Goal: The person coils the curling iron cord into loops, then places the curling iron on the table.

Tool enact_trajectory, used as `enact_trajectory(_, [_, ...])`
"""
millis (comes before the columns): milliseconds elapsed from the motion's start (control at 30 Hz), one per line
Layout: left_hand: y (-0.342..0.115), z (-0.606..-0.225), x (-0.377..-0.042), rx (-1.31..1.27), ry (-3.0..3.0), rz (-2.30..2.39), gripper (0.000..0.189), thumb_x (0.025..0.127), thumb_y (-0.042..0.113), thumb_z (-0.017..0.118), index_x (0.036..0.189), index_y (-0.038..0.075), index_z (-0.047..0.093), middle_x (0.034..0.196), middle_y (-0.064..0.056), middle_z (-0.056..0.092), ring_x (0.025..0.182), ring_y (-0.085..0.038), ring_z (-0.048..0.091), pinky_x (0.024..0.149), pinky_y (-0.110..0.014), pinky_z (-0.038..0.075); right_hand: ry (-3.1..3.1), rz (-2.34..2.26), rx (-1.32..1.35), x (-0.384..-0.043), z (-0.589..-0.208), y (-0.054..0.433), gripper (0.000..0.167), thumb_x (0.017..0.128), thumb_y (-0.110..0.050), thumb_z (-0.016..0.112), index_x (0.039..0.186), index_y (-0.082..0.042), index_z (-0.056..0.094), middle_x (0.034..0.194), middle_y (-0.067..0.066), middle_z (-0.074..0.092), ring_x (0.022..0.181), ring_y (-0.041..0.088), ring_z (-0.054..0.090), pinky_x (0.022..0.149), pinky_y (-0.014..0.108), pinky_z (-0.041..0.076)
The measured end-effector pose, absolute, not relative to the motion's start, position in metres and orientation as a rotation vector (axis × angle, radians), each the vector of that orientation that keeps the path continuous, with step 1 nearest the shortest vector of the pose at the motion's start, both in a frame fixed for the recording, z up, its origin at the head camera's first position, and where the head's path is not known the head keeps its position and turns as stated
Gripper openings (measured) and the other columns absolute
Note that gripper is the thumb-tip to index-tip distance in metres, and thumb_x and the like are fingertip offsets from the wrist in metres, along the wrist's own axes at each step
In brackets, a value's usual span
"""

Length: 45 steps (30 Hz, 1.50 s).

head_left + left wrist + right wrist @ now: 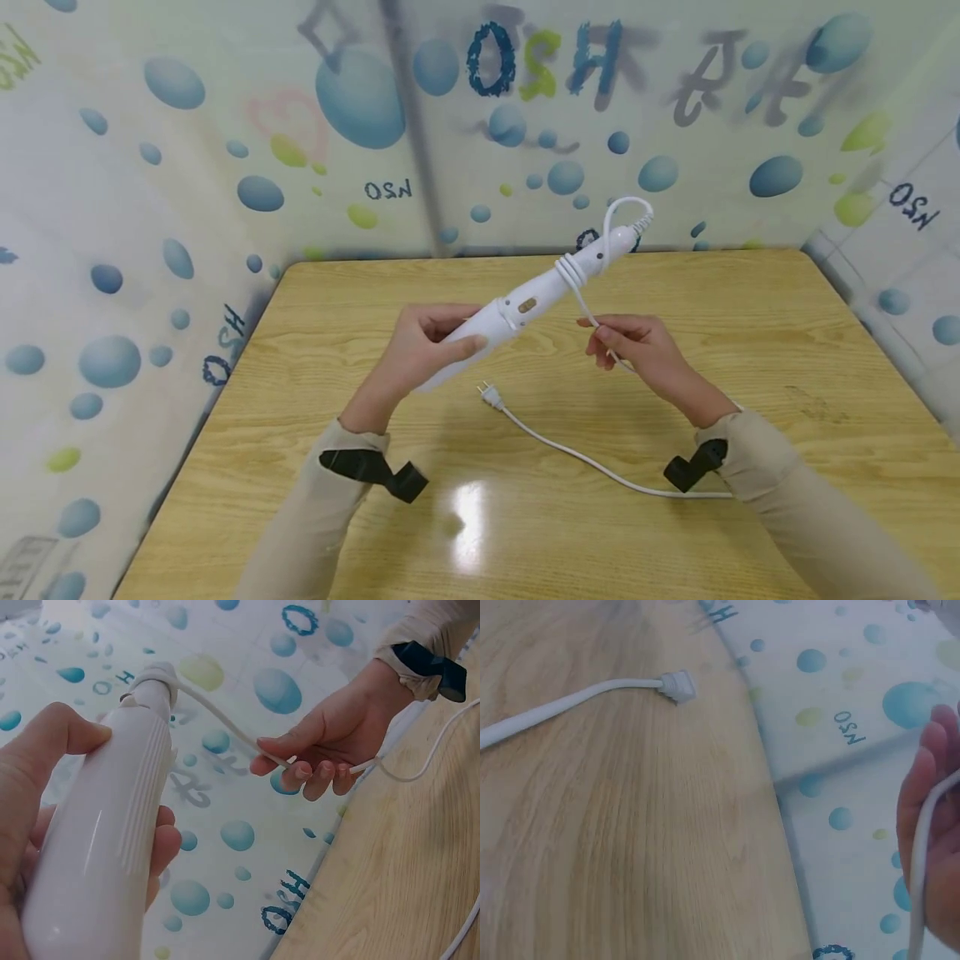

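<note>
While the left hand (427, 346) gripped its thick end, thumb and fingers on opposite sides, the white wand (543, 293) slanted up to the right above the table (315, 350) — probably light, stiff and slippery-smooth, best held round that thick end. The plug (491, 396) lay below, open wood about it. Soft cord (918, 885) looped the narrower part; the right hand's (645, 352) fingers pinched a slack stretch — the table's right edge well apart.
</note>
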<state>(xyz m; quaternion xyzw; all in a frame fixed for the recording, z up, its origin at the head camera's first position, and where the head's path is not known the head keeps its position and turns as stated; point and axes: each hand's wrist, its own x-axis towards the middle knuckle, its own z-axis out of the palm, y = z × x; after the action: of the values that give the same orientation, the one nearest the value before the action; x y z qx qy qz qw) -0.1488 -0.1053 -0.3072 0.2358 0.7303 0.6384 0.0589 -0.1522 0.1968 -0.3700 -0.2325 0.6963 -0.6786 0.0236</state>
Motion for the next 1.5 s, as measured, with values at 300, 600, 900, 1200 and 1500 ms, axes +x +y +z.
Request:
enact_trajectory(300, [-0.109,-0.309,-0.145,0.926,2.079,1.837,0.040,0.080,0.013,0.071,0.114,-0.006,0.062,0.100,-0.015,0.066,0.076,-0.021,0.063,0.064,-0.033,0.051,2.014,-2.091,-0.733,-0.174,-0.374,0.195,0.021,0.094,-0.010,0.052,0.083,-0.016,0.069,0.068,-0.001,0.059,0.056,0.009,0.049,0.049,0.023,0.040])
enact_trajectory(600, [-0.112,-0.309,-0.140,1.004,2.045,1.622,0.036,0.076,0.004,0.070,0.111,-0.004,0.065,0.097,-0.011,0.068,0.070,-0.019,0.061,0.060,-0.032,0.050,1.673,-1.970,-1.029,-0.199,-0.364,0.202,0.010,0.087,-0.008,0.062,0.089,-0.010,0.072,0.078,-0.001,0.065,0.063,0.006,0.056,0.054,0.020,0.046])
enact_trajectory(900, [-0.109,-0.309,-0.140,1.065,2.017,1.364,0.034,0.074,0.007,0.070,0.108,0.006,0.069,0.092,-0.002,0.069,0.068,-0.016,0.059,0.060,-0.032,0.050,1.933,-1.545,-1.072,-0.201,-0.337,0.205,0.006,0.082,0.000,0.066,0.079,-0.004,0.069,0.070,0.004,0.060,0.058,0.011,0.044,0.054,0.026,0.042])
enact_trajectory(1200, [-0.100,-0.325,-0.147,1.051,2.162,1.192,0.031,0.074,0.013,0.071,0.105,0.008,0.071,0.085,0.002,0.069,0.064,-0.009,0.059,0.059,-0.028,0.050,2.143,-1.306,-1.083,-0.194,-0.312,0.211,0.004,0.081,-0.006,0.069,0.079,-0.005,0.072,0.069,0.004,0.062,0.053,0.010,0.043,0.051,0.027,0.040])
enact_trajectory(1500, [-0.096,-0.333,-0.149,0.775,2.533,1.127,0.034,0.074,0.020,0.072,0.106,0.009,0.070,0.080,-0.001,0.068,0.058,-0.010,0.056,0.053,-0.026,0.046,2.436,-1.154,-0.956,-0.176,-0.291,0.201,0.012,0.083,-0.012,0.067,0.089,-0.003,0.074,0.078,0.003,0.068,0.057,0.012,0.056,0.053,0.026,0.045])
